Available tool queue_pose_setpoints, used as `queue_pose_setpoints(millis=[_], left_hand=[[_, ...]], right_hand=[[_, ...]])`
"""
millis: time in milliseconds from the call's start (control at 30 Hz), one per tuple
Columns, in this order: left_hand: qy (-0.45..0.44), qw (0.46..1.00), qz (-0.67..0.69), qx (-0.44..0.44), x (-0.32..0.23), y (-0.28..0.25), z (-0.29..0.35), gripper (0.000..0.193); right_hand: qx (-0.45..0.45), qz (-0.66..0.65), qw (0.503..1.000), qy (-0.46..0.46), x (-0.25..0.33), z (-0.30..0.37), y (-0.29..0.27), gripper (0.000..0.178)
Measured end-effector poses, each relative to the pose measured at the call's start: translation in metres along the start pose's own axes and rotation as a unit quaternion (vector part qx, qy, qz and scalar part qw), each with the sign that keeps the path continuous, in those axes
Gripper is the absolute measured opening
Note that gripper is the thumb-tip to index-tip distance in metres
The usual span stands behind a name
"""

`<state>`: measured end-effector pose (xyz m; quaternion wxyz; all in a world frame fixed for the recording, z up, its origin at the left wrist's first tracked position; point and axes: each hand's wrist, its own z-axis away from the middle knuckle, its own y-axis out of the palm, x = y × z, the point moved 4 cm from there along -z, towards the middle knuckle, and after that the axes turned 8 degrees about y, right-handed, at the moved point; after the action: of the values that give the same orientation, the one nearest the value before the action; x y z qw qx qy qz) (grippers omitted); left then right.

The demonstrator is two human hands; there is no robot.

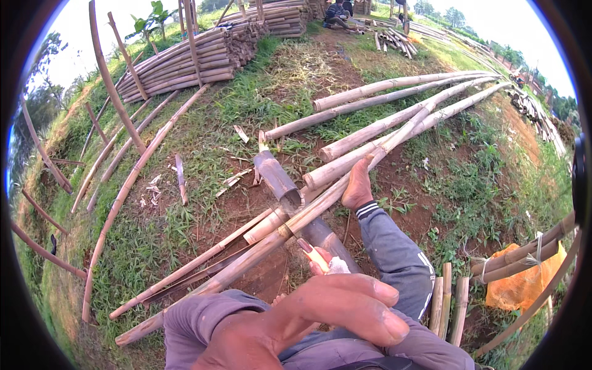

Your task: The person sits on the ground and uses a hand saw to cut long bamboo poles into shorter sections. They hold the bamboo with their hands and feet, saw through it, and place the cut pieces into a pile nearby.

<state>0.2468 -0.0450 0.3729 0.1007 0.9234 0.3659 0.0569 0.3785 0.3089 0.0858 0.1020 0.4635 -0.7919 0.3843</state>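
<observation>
Lying across a dark bamboo log (277, 176) and against a bare foot (357, 188), the long bamboo pole (311, 213) looks stiff, smooth, liable to roll, best gripped near its lower end; left hand (299, 313) half-curled, apparently empty, right hand (318, 267) mostly hidden, grip indiscernible.

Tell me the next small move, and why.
Probably lower the left hand onto the near part of the long pole, clear of the tool. That hand looks free, raised before the lap; the partly hidden right hand appears to hold the tool at the pole, and a bare foot is against it farther along.
</observation>
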Motion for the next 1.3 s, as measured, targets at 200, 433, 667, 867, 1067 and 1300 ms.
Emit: queue_pose_setpoints(millis=[200, 433, 667, 867, 1067, 1300], left_hand=[[-0.033, 0.999, -0.015, 0.012, -0.005, -0.014, -0.007, 0.065], [-0.165, 0.966, 0.197, 0.029, 0.008, -0.001, 0.01, 0.071], [-0.178, 0.958, 0.222, -0.029, 0.0, -0.006, 0.011, 0.057], [-0.2, 0.954, 0.224, 0.004, 0.001, -0.008, 0.007, 0.051], [-0.161, 0.958, 0.234, -0.026, 0.006, -0.007, 0.013, 0.052], [-0.24, 0.952, 0.186, 0.027, 0.003, -0.013, 0.017, 0.053]], right_hand=[[-0.01, 0.012, 1.0, -0.014, -0.008, -0.003, 0.005, 0.075], [-0.016, -0.004, 0.999, -0.029, -0.011, -0.003, 0.01, 0.083], [-0.011, -0.072, 0.997, -0.021, -0.011, -0.007, 0.014, 0.093], [-0.044, -0.006, 0.996, -0.08, 0.001, -0.008, 0.011, 0.088], [-0.034, 0.026, 0.999, -0.031, -0.004, -0.007, 0.014, 0.066], [0.034, -0.081, 0.991, 0.104, 0.06, 0.046, 0.002, 0.061]])
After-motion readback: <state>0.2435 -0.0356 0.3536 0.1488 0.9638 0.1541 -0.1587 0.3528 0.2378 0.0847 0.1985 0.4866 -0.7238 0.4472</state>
